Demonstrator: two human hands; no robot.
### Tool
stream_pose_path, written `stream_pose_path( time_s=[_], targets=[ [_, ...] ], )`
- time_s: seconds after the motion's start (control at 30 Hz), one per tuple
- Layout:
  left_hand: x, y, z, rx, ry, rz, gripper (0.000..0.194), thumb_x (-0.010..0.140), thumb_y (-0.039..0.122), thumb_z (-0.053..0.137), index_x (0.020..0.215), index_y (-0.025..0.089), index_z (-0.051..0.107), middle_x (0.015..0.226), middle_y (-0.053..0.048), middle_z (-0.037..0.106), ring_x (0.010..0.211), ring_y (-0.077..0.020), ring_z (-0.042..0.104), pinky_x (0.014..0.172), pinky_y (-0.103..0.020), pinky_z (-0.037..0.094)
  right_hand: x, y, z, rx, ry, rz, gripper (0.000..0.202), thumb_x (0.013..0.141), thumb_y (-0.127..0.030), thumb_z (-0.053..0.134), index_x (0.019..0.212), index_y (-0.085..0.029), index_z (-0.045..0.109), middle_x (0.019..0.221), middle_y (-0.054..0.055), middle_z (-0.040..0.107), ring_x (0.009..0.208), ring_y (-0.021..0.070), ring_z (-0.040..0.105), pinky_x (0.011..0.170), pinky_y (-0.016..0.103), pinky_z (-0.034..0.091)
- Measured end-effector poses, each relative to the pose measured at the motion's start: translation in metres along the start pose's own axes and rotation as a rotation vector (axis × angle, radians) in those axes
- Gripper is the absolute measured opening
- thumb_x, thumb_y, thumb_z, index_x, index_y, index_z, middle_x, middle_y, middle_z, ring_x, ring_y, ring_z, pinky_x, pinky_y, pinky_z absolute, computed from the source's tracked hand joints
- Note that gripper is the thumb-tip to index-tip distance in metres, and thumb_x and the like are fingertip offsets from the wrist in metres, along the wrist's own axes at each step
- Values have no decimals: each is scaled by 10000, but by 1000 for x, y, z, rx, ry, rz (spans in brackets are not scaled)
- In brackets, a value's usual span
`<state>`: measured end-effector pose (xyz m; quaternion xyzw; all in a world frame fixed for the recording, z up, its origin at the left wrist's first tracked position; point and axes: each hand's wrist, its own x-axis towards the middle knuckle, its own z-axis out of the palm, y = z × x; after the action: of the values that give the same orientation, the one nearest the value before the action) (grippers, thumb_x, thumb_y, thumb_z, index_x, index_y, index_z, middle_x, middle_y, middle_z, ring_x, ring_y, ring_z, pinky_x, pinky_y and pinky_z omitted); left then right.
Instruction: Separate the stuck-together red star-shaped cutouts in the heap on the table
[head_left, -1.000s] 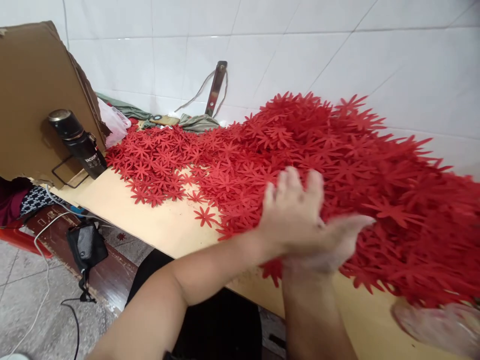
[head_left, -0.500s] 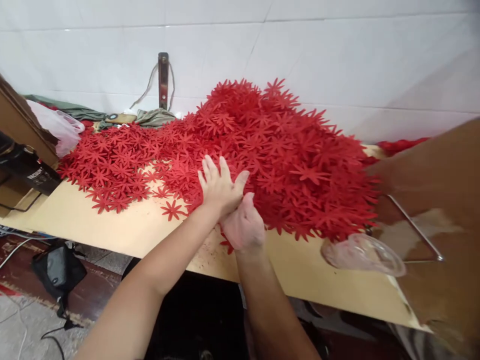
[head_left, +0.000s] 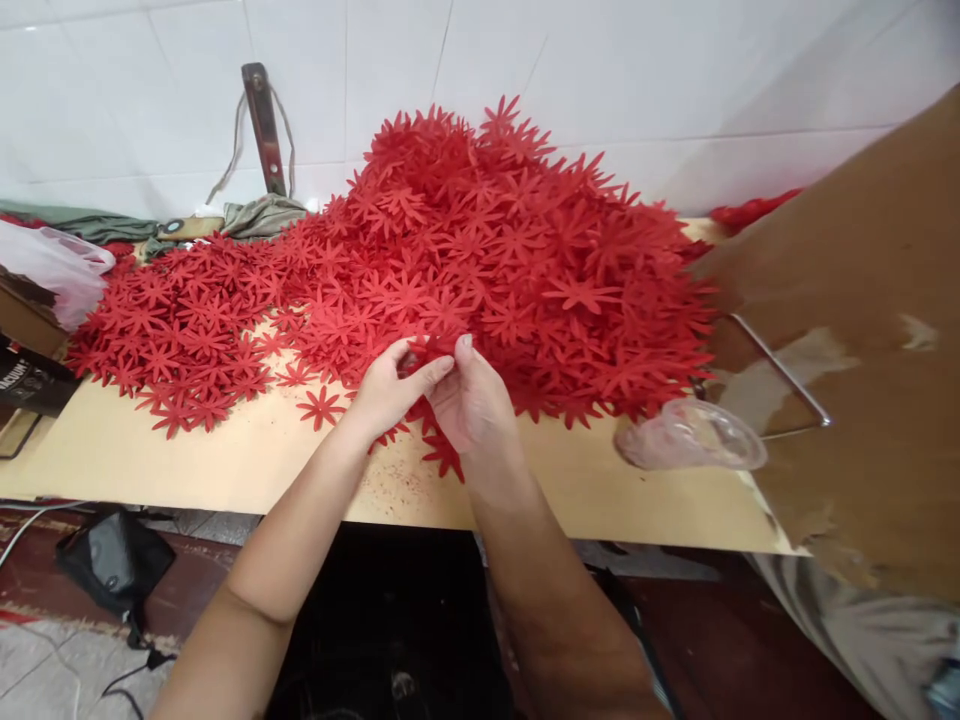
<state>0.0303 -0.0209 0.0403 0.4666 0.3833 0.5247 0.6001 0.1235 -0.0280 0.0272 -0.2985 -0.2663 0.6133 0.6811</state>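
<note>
A big heap of red flower-shaped cutouts (head_left: pixel 487 240) with narrow petals lies in front of me. At its near edge my left hand (head_left: pixel 394 388) and my right hand (head_left: pixel 476 398) meet, thumbs close together. Between their fingertips is a red flower cutout (head_left: pixel 429 350), partly hidden by the fingers; whether it is one piece or several I cannot tell. One loose red cutout (head_left: pixel 321 408) lies flat left of my left hand. Another loose cutout (head_left: pixel 442 455) sits just below my right palm.
The heap rests on a pale board (head_left: pixel 285 470). At right stand a clear plastic cup (head_left: pixel 694 437) lying on its side and a large cardboard box (head_left: pixel 862 330). A white plastic bag (head_left: pixel 56 265) is at left. A tiled wall (head_left: pixel 622 70) closes the back.
My hands were pressed palm to palm with the left fingers spread; now the left fingers have curled in and both hands' fingertips hold a red cutout. The view has shifted.
</note>
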Motion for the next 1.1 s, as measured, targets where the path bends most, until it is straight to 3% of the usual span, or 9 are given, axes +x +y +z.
stream_pose_path(
  time_s=[0.2,0.37,0.53,0.7,0.8,0.9,1.1],
  targets=[
    [5,-6,1,-41,11,37,264,618,203,763,860,168,663,917,-21,665,880,-141,603,896,-302,425,1,2,-3,-164,57,-94,262,750,-469,661,779,-220,585,816,-25,660,737,91,626,693,247,556],
    [12,-14,-6,-118,207,69,65,689,158,662,711,163,601,704,34,626,687,-79,570,773,-242,448,2,3,-6,-303,52,-11,433,637,-597,691,803,-226,543,781,-37,597,693,93,595,604,257,564],
    [9,-16,-9,-198,209,16,207,624,134,704,806,166,611,693,48,629,670,-77,580,737,-237,457,7,1,-9,-457,19,-39,528,502,-545,798,822,-223,528,772,-30,594,697,101,584,589,248,538],
    [6,-16,-10,-225,217,-8,243,568,135,744,774,155,617,703,45,656,658,-65,580,735,-220,455,13,-2,-13,-570,-11,-156,432,572,-473,789,846,-218,574,806,-10,609,777,118,597,779,302,529],
    [6,-16,-11,-229,171,-19,226,556,152,759,727,151,611,624,56,635,593,-57,556,673,-205,443,12,-3,-12,-574,-98,-107,397,605,-458,773,882,-222,614,845,-4,649,812,128,620,795,305,525],
    [6,-17,-10,-212,132,-30,226,563,160,768,724,152,610,600,52,631,576,-70,561,657,-216,447,11,-2,-10,-542,-141,-63,327,628,-435,760,841,-207,663,821,-5,679,772,118,625,754,281,519],
    [6,-18,-11,-204,187,-23,164,666,222,732,727,155,594,615,49,622,543,-61,539,651,-226,454,13,-2,-9,-466,-171,-36,231,598,-329,785,771,-196,710,663,-45,654,550,65,523,592,231,472]
  ],
)
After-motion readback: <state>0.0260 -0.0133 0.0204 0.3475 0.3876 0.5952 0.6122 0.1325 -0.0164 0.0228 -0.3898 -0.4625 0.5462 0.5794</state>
